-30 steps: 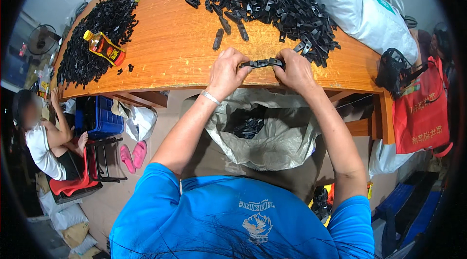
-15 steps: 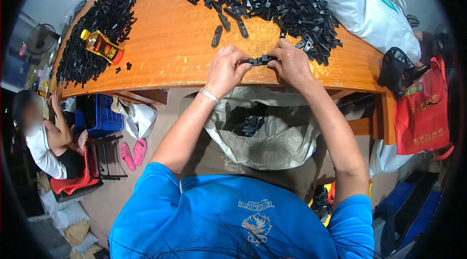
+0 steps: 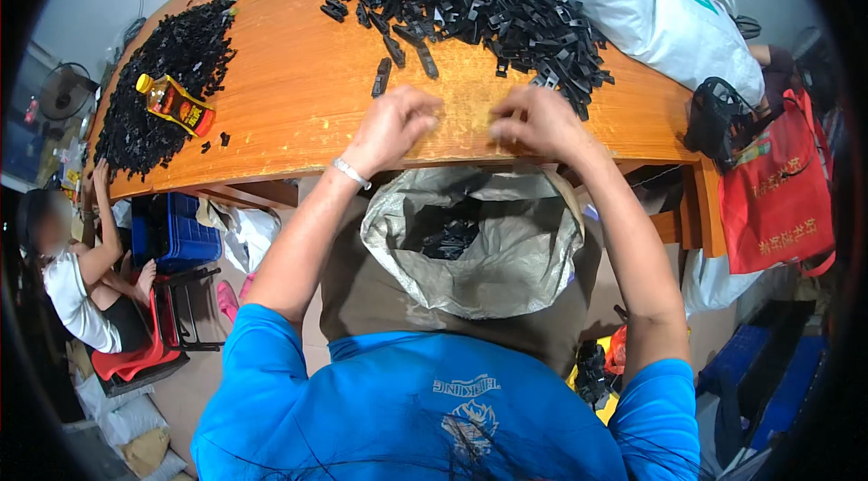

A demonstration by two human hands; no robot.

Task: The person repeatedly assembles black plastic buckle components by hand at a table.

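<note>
My left hand (image 3: 398, 124) and my right hand (image 3: 540, 124) hover apart over the front edge of the curved wooden table (image 3: 298, 92). Their fingers are loosely curled and I see nothing in either hand. Right below them an open grey sack (image 3: 529, 273) rests against my lap, with black plastic parts (image 3: 448, 237) lying in its bottom. A big pile of black plastic parts (image 3: 488, 2) is spread on the table just beyond my right hand. Two loose pieces (image 3: 382, 76) lie ahead of my left hand.
A second black pile (image 3: 163, 83) and a yellow-capped bottle (image 3: 176, 106) lie at the table's left end. Another person (image 3: 81, 287) sits there on a red stool by a blue crate (image 3: 176, 232). A white sack (image 3: 651, 11), black bag (image 3: 719, 119) and red bag (image 3: 778, 192) crowd the right.
Both hands held a black piece together between them; now they have drawn apart and the piece is gone from them.
</note>
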